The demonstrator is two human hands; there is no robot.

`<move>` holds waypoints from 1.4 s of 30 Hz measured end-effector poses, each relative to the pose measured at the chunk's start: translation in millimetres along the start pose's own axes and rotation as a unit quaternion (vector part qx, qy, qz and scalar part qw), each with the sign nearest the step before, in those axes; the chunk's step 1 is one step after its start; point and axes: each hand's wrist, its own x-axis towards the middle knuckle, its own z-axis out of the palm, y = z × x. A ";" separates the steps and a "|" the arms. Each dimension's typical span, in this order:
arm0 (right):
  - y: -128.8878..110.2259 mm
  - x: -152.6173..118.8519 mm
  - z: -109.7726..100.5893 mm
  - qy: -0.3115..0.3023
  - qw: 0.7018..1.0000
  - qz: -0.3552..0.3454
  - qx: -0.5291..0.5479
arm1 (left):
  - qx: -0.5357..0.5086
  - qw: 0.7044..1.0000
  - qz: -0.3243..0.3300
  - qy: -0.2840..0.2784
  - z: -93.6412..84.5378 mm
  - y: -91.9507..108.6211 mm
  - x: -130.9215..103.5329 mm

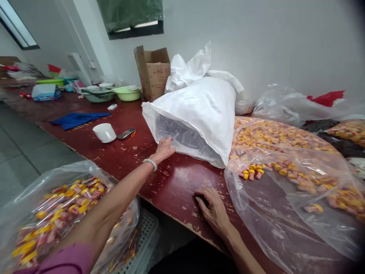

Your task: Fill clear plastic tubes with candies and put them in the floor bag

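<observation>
A large white woven sack (199, 102) lies on its side on the red table, its mouth facing me. Small pale pieces show dimly inside it. At the lower lip of the mouth is my left hand (164, 149), fingers bent and closed on the sack's edge. My right hand (212, 209) rests on the tabletop near the front edge, fingers slightly curled and apart, holding nothing. To its right, a clear plastic bag (256, 205) spreads over the table with many small yellow-capped tubes (273, 133) in and under it.
At lower left, another clear bag (94, 169) holds yellow-capped tubes, beside a pale crate (146, 228). On the table (131, 163) are a white mug (104, 133), a phone-like device (126, 134), a blue cloth (76, 120), a green basin (127, 94) and a cardboard box (156, 78).
</observation>
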 end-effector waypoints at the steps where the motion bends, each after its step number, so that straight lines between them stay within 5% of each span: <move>1: 0.6 -0.1 -0.3 0.002 1.000 0.005 0.008 | 0.003 1.000 -0.011 0.001 12.3 6.1 16.0; 7: 0.5 0.6 -1.7 -0.004 0.999 0.036 0.039 | 0.010 0.997 -0.073 0.003 62.3 18.8 77.8; 15: 0.6 3.0 -1.6 -0.010 0.997 0.052 0.049 | 0.031 0.999 -0.016 0.017 76.8 24.7 81.1; 22: 1.1 3.1 -1.2 -0.008 0.998 0.047 0.046 | -0.025 0.999 0.035 0.002 61.2 20.0 38.9; 29: 3.6 0.7 3.4 0.033 0.997 0.067 0.035 | -0.097 0.988 0.119 -0.011 70.4 37.0 -48.1; 35: 4.6 11.2 10.1 0.071 0.994 0.038 -0.076 | -0.179 0.961 0.187 -0.092 64.4 50.5 -101.6; 42: 9.4 31.1 17.4 -0.006 0.972 0.050 -0.228 | -0.412 0.896 0.078 -0.146 56.7 40.5 -105.9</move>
